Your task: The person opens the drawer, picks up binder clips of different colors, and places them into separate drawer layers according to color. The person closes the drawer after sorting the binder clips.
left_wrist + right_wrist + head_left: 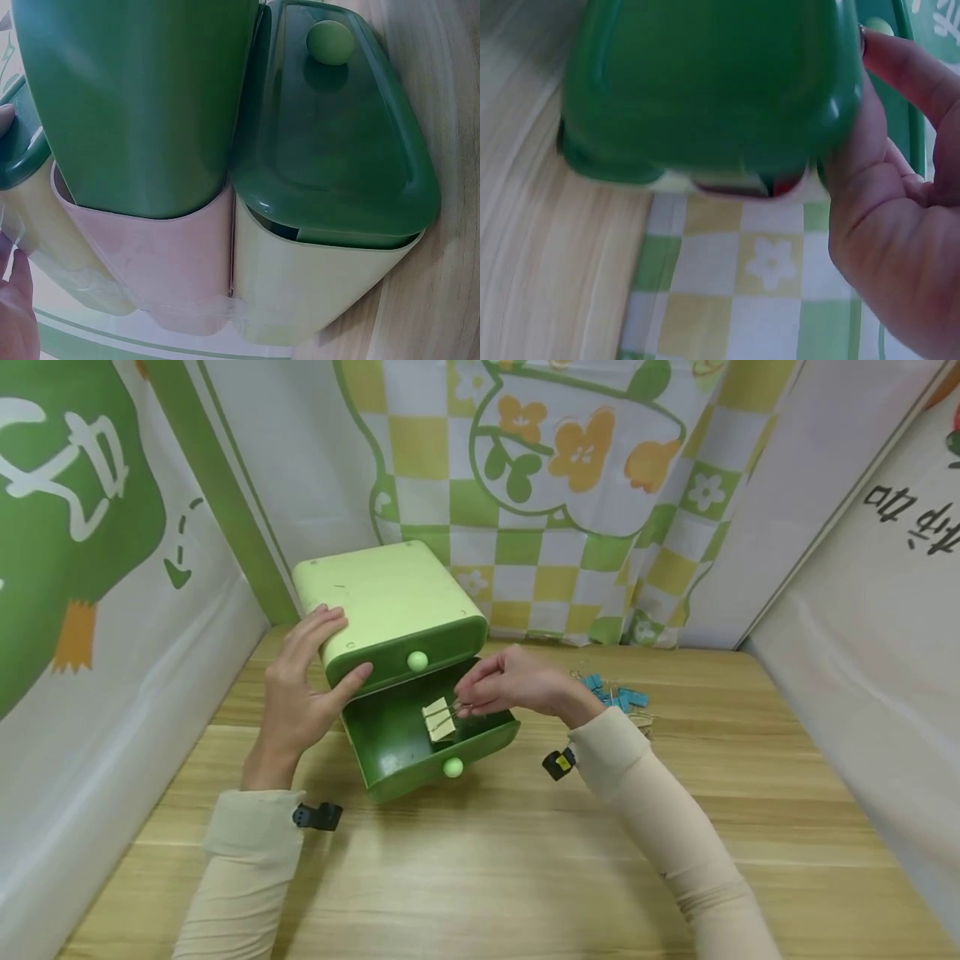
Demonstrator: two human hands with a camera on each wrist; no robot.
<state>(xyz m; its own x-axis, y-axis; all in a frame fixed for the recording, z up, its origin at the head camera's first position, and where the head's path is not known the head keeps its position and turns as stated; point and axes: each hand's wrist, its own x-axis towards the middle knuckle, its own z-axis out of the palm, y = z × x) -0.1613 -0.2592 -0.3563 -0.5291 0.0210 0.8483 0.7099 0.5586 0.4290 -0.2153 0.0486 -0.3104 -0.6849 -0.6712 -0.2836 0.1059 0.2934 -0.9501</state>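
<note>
A small drawer cabinet [390, 585] has a light green top and dark green drawer fronts. Its middle drawer [382, 743] is pulled out. My left hand [300, 685] rests on the top's left edge, thumb against the top drawer's front. Between thumb and fingers, my right hand [513, 681] pinches the wire handles of a cream binder clip [438, 720], which is over or in the open drawer; whether it touches the floor I cannot tell. In the right wrist view, the drawer front [712, 90] hides the clip's body.
Several blue binder clips [615, 693] lie on the wooden table [525, 877] to the right of the cabinet, with lighter clips beside them. In the left wrist view, the bottom drawer [337, 142] is nearly closed. A checked curtain [555, 577] hangs behind.
</note>
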